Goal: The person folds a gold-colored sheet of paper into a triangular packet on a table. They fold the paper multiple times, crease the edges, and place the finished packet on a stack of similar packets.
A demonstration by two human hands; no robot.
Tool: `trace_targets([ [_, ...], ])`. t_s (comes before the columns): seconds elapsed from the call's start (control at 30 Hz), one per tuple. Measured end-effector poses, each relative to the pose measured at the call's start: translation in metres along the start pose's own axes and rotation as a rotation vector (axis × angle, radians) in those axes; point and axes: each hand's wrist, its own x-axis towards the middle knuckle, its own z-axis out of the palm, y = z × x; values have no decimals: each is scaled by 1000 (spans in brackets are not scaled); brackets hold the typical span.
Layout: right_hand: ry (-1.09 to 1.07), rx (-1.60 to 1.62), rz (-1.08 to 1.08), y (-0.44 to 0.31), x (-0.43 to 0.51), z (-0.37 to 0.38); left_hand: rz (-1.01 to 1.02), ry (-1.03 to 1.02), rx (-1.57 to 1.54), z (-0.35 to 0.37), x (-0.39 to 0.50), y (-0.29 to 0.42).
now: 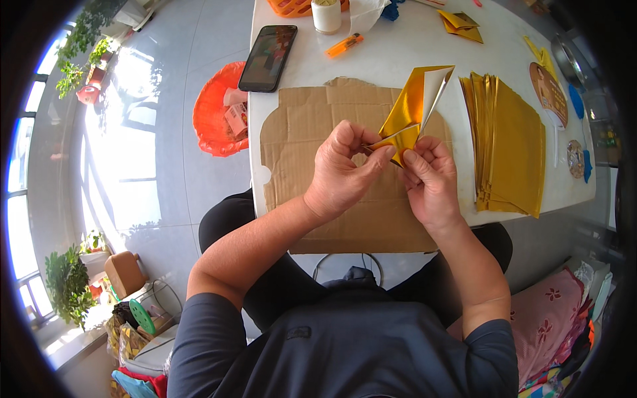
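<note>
Both my hands hold one partly folded sheet of gold foil paper [403, 106] above a flat piece of corrugated cardboard [298, 144]. My left hand [343, 166] pinches its lower left corner between thumb and fingers. My right hand [432, 176] grips the lower right part of the fold, thumb on top. The sheet's upper part stands up to a point and shows its pale inner side. To the right of my right hand lies a stack of gold foil sheets [517, 144]. A folded gold foil piece [461, 27] rests at the table's far side.
A smartphone [267, 58], an orange utility knife [344, 45] and a white jar [326, 16] lie beyond the cardboard, near an orange basket [288, 7]. A red plastic bag [211, 119] hangs at the table's left edge. A hand fan [548, 97] and a metal bowl [570, 62] are far right.
</note>
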Motion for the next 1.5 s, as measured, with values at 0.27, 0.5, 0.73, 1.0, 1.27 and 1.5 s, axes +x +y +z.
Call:
trace_targets([
  [0.27, 15, -161, -77, -5, -3, 7, -57, 65, -249, 3, 2, 3],
  [0.5, 32, -253, -124, -2, -2, 3, -69, 46, -353, 1, 4, 0],
  [0.73, 62, -233, -117, -2, 0, 3, -138, 29, -236, 4, -1, -6],
  [1.0, 90, -238, -99, 0, 2, 2, -139, 15, -160, 6, -4, -3],
  [1.27, 119, -179, -19, -2, 2, 0, -227, 23, -105, 3, -6, 0],
  [1.5, 146, -156, 9, -2, 1, 2, -265, 26, -85, 2, -5, 2],
])
